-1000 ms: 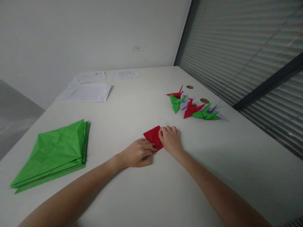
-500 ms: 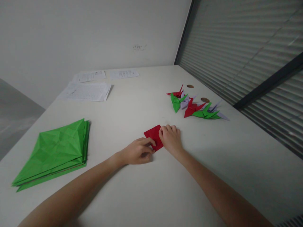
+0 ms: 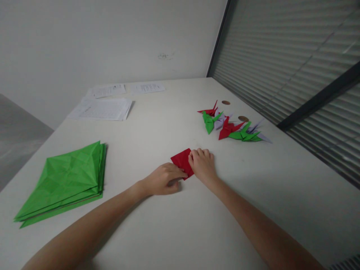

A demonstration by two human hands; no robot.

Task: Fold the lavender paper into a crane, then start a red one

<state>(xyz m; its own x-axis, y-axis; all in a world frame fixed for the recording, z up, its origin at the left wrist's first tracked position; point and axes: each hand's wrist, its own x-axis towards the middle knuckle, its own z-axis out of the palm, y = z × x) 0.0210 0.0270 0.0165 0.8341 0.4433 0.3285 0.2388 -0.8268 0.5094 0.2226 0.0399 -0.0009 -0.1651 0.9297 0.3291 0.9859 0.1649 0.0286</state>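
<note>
A small folded square of red origami paper (image 3: 182,159) lies on the white table with one corner pointing away from me. My left hand (image 3: 165,178) rests at its near left side, fingers stretched over the paper and fingertips touching its lower part; the thumb sits apart on the table side. On the right edge, my right hand (image 3: 203,164) has its fingers curled and closed on the paper, hiding that corner. Whether the right thumb is under a layer cannot be seen.
Several folded paper cranes, among them a green crane (image 3: 245,134) and a red crane (image 3: 230,128), stand at the back right near two round brown discs (image 3: 243,119). A stack of green paper (image 3: 67,170) lies left. Printed sheets (image 3: 102,109) are farther back. Window blinds (image 3: 281,56) border the right.
My left fingers have straightened and slid slightly to the right across the lower part of the red paper. My right hand and the paper have hardly moved.
</note>
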